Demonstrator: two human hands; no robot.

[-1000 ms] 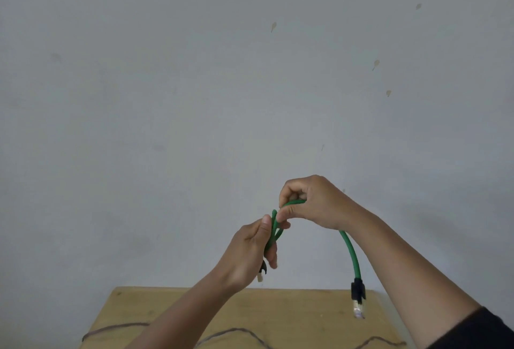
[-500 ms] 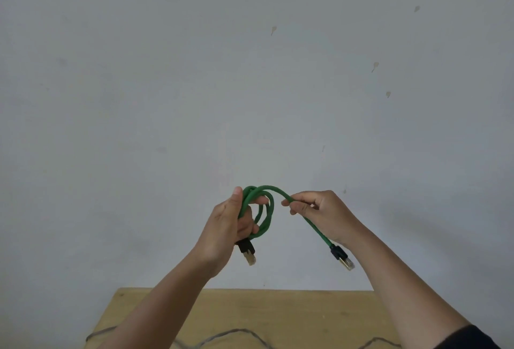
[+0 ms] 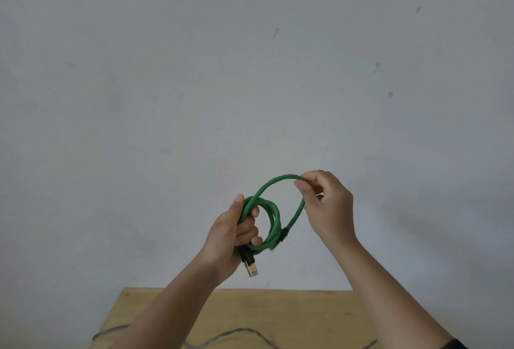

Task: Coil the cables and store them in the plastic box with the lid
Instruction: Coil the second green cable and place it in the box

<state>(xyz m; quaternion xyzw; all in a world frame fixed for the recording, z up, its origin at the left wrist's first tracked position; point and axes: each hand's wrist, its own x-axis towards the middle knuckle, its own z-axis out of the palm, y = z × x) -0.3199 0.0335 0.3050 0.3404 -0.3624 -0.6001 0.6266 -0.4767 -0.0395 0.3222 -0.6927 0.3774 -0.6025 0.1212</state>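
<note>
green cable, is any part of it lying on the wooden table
No, the green cable is held up in the air by the left hand and right hand, well above the wooden table.

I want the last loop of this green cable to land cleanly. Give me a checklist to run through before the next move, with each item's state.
1. Left hand grips the coil: ok, fingers closed around the loops.
2. Right hand holds the free loop: ok, pinched at its top.
3. Free plug reaches the coil: ok, it sits beside the loops.
4. First plug clear: ok, it hangs below the left hand.
5. Box with lid within reach: cannot tell, none in view.
6. Table free for setting down: not ok, a grey cable lies across it.
</note>
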